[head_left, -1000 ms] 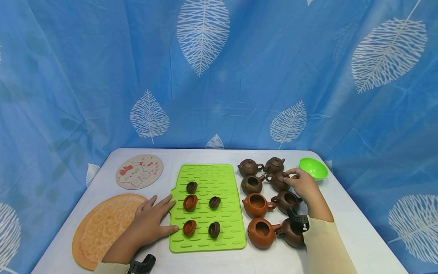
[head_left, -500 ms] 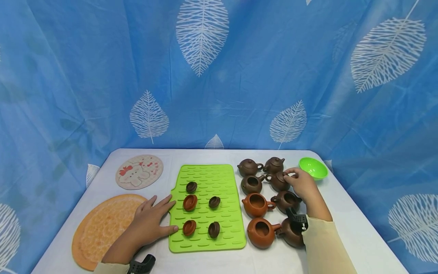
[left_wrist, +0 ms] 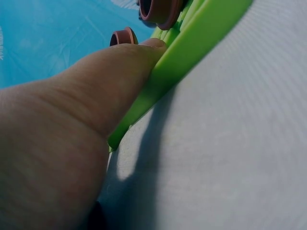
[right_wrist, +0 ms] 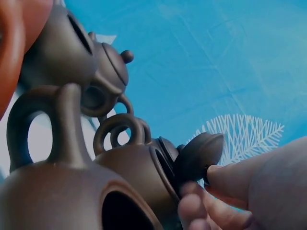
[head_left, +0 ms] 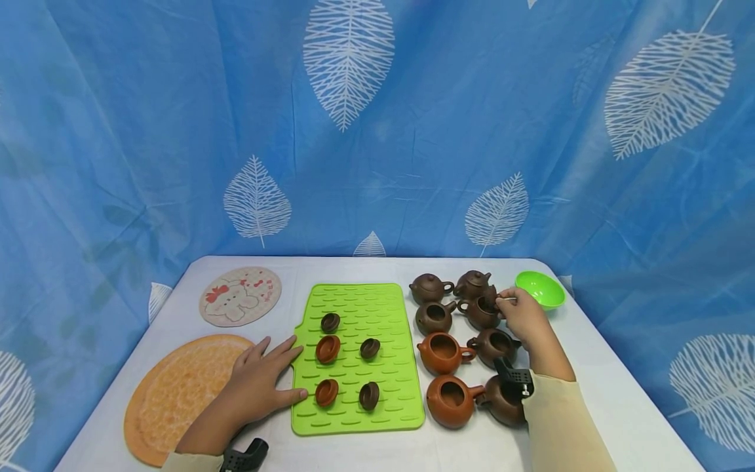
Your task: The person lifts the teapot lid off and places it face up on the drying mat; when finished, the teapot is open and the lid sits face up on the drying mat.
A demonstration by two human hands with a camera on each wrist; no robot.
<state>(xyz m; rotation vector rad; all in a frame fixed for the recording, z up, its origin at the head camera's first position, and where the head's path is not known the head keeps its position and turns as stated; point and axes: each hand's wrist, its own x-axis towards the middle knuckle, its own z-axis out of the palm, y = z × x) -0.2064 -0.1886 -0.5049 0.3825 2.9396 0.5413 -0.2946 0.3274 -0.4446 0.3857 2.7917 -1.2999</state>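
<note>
My right hand [head_left: 525, 316] pinches a dark brown teapot lid [right_wrist: 199, 155] by its knob. The lid is tipped up at the mouth of a dark brown teapot [right_wrist: 136, 175]; whether its rim touches the pot I cannot tell. My left hand [head_left: 258, 379] lies with fingers spread at the left edge of a green mat [head_left: 354, 419]. In the left wrist view, the thumb [left_wrist: 124, 67] touches the mat's rim. Several loose lids, brown and reddish, sit on the mat, including a reddish lid [head_left: 328, 349] and a brown lid [head_left: 369, 396].
Several teapots crowd right of the mat, among them a lidded teapot [head_left: 430, 288] and a reddish open teapot [head_left: 451, 401]. Beyond my right hand stands a green bowl [head_left: 541, 290]. At left lie a round orange mat [head_left: 177, 393] and a rabbit-print mat [head_left: 238, 308].
The lid on the teapot under my right hand has gone from seated to tilted up, showing the pot's mouth. The left hand has stayed still.
</note>
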